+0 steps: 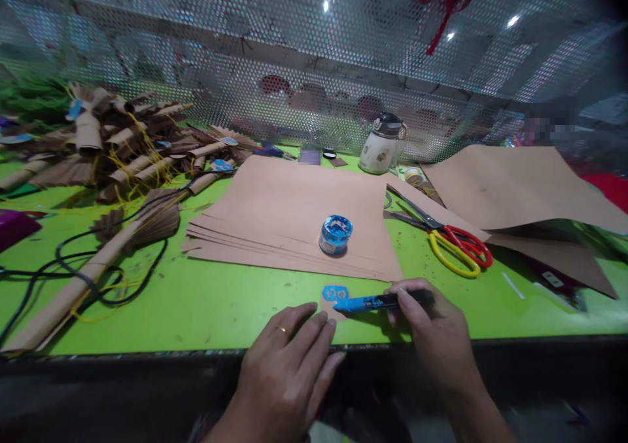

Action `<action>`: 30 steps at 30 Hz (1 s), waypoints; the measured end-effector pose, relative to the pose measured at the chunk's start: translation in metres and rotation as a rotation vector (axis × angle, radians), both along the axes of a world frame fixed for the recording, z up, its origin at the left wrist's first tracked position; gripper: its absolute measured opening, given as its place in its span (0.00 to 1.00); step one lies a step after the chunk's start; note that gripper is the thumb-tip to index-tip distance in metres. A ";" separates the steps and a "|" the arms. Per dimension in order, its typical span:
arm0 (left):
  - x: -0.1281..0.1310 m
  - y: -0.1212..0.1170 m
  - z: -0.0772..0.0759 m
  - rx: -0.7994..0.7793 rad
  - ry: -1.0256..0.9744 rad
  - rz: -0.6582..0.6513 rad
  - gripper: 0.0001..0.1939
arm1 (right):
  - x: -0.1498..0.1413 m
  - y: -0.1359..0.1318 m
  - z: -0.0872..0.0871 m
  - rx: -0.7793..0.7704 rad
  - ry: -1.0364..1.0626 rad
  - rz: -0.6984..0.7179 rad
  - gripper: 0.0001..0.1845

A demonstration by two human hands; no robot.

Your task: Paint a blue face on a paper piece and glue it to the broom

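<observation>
My right hand grips a black marker pen, its front end coated in blue paint. The tip touches a small brown paper cutout near the table's front edge. Blue paint covers the cutout's top, around two round unpainted spots. My left hand, with a ring on one finger, lies with fingers stretched out, the fingertips at the cutout's lower left edge. Just beyond the cutout, an open jar of blue paint stands on a stack of brown paper sheets.
Scissors with red and yellow handles lie right of the stack. Rolled and pleated paper pieces with yellow string pile up at left, beside a black cord. A white bottle stands before the perforated metal screen.
</observation>
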State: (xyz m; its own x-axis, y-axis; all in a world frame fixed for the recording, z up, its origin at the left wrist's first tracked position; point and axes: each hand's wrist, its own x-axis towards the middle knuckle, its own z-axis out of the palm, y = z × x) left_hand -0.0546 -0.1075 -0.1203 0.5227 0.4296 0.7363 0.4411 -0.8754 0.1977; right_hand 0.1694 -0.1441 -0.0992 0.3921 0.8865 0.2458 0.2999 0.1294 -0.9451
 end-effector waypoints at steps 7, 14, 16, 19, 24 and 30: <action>-0.001 -0.001 0.000 -0.019 -0.002 -0.005 0.12 | 0.000 0.001 0.000 0.013 -0.019 -0.014 0.07; -0.001 -0.001 -0.001 -0.016 0.004 -0.008 0.13 | 0.000 0.001 0.000 -0.009 -0.022 -0.028 0.08; -0.001 -0.001 -0.001 -0.015 0.000 -0.005 0.12 | 0.000 0.001 0.000 -0.001 -0.011 -0.039 0.09; 0.000 -0.001 0.001 -0.008 -0.006 -0.007 0.12 | 0.000 0.001 0.000 -0.016 -0.014 -0.032 0.09; -0.002 -0.002 0.001 -0.006 0.004 0.001 0.12 | 0.001 0.000 -0.001 -0.022 -0.004 -0.060 0.10; -0.001 -0.001 -0.001 -0.004 0.016 0.008 0.13 | 0.001 0.001 -0.003 0.008 0.002 -0.084 0.09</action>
